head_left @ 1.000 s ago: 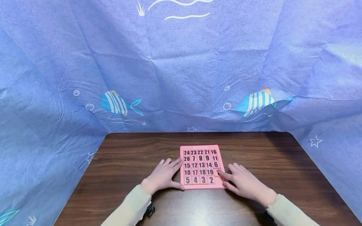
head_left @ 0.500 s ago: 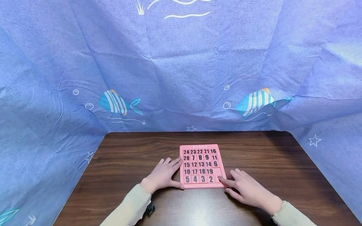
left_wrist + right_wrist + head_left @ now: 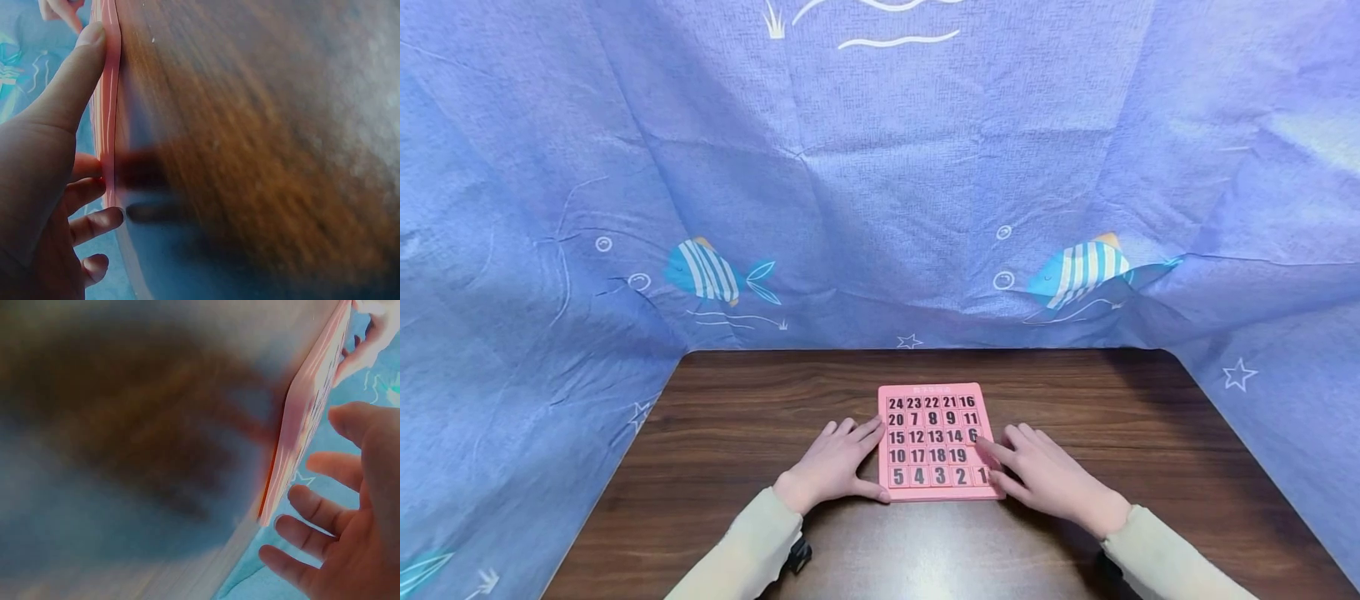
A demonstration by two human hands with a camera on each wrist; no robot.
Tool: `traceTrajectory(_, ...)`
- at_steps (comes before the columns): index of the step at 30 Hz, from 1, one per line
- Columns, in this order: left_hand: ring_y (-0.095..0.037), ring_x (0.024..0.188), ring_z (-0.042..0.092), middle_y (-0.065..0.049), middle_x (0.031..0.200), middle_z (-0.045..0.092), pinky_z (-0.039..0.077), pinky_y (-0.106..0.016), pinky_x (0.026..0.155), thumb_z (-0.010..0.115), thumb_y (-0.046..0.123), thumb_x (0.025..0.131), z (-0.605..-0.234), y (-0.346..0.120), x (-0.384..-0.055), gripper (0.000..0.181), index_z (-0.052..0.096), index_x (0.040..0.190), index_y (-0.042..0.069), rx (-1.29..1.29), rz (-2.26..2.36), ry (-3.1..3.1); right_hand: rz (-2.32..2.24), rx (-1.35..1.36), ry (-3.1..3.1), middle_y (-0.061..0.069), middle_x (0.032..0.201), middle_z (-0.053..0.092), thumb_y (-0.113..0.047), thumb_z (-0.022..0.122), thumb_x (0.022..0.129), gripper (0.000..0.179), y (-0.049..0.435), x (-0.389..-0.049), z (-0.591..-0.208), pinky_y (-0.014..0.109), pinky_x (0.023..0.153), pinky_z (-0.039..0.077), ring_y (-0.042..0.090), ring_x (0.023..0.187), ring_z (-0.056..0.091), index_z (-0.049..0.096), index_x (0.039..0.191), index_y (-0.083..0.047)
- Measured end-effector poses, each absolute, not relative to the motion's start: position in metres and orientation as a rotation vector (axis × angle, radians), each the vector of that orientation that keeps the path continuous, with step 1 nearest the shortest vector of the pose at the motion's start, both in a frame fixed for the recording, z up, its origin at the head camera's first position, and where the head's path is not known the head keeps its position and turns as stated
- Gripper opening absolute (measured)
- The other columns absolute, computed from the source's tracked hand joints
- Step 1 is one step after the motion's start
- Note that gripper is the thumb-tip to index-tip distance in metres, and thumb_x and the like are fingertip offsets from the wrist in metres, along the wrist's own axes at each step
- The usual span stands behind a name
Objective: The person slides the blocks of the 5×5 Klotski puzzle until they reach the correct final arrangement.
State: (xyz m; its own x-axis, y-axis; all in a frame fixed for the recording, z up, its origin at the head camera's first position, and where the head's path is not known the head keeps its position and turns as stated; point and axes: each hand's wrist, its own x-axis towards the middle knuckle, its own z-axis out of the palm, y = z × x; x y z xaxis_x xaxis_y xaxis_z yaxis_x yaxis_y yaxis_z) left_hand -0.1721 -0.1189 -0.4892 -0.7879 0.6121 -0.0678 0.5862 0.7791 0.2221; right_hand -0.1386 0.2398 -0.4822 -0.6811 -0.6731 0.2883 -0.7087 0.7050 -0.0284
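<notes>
A pink sliding number puzzle point(image 3: 925, 496) lies flat on the table, its black-numbered tiles in rows. My left hand point(image 3: 831, 471) rests along its left side, fingers extended on the edge and thumb at the near left corner. In the left wrist view that thumb point(image 3: 92, 37) touches the puzzle's pink edge point(image 3: 110, 94). My right hand point(image 3: 1052, 479) is at the right side, its index fingertip touching the 6 tile point(image 3: 972, 435). Below that tile is a gap beside the 19 tile point(image 3: 957, 456). The 1 tile point(image 3: 982, 476) sits in the near right corner, partly covered by my thumb.
The dark wood-grain table point(image 3: 760, 392) extends around the puzzle on every side. A blue cloth point(image 3: 880, 183) with printed fish hangs behind the table's far edge and along both sides.
The 1 tile has slid toward me, from beside the 19 into the near right corner. My right index finger then moved up from it to the 6 tile. My left hand stays put.
</notes>
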Motion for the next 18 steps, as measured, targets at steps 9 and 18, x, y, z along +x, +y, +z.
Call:
traceTrajectory(9, -0.027, 0.135, 0.046, -0.004, 0.166, 0.04, 0.036, -0.055, 0.113, 0.072, 0.078, 0.078, -0.489, -0.117, -0.173, 0.11, 0.042, 0.161, 0.012, 0.971, 0.268, 2.836, 0.157, 1.05, -2.781, -0.007, 0.083, 0.038, -0.032, 0.071, 0.097, 0.043, 0.243, -0.146, -0.484, 0.029, 0.067, 0.03, 0.012, 0.075, 0.032, 0.071, 0.137, -0.018)
traceTrajectory(18, -0.028, 0.135, 0.046, -0.006, 0.166, 0.04, 0.036, -0.056, 0.113, 0.074, 0.076, 0.077, -0.49, -0.117, -0.173, 0.11, 0.043, 0.16, 0.011, 0.965, 0.282, 2.838, 0.181, 1.083, -2.75, -0.009, 0.083, 0.038, -0.035, 0.071, 0.098, 0.044, 0.244, -0.132, -0.485, 0.027, 0.066, 0.03, 0.01, 0.075, 0.031, 0.07, 0.139, -0.02)
